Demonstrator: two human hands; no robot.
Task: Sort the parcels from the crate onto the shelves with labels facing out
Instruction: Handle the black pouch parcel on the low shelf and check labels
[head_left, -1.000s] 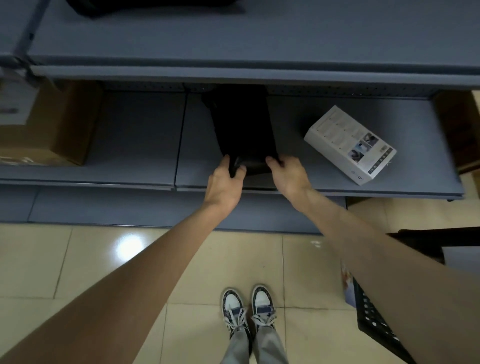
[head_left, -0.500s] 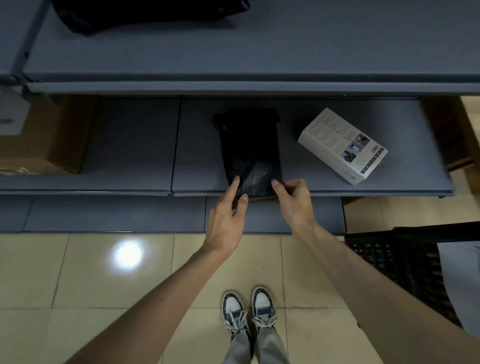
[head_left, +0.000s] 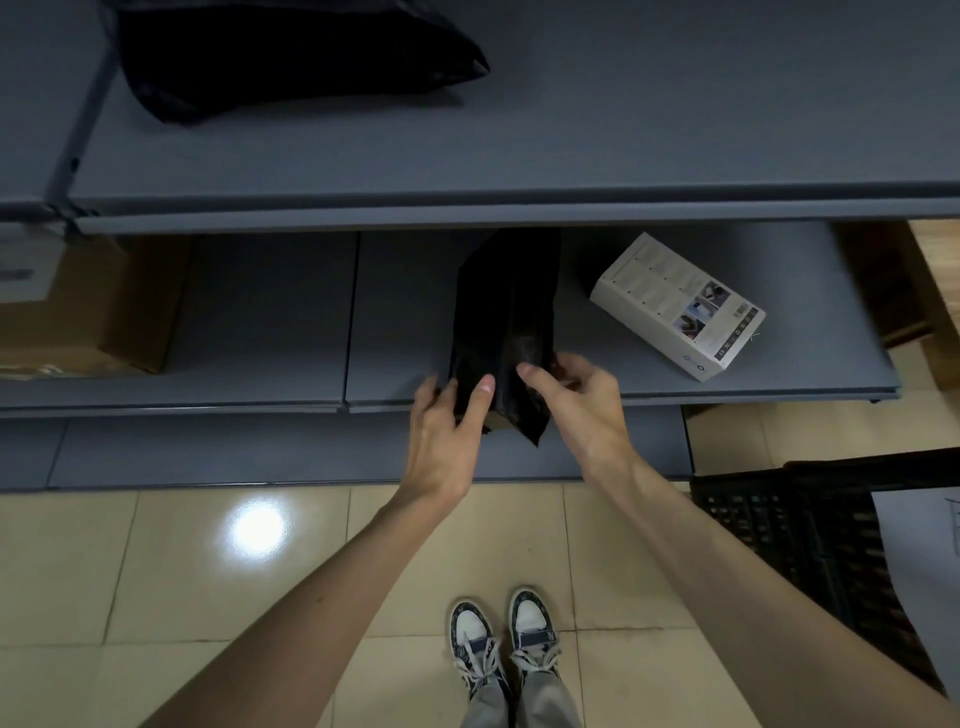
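My fingers (head_left: 480, 387) on both hands — left hand (head_left: 447, 421), right hand (head_left: 576, 400) — pinch the black parcel (head_left: 504, 322) at the shelf (head_left: 395, 364) edge, left of the white box (head_left: 675, 306).

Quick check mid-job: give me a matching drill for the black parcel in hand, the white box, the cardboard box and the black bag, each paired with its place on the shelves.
Things:
1. black parcel
2. white box
3. cardboard box
4. black bag

Places:
A. upper shelf, left part
B. middle shelf, far left
C. middle shelf front edge, gripped by left hand and right hand
D. middle shelf, right of the hands, lying askew

Pairs: 1-C, 2-D, 3-B, 4-A
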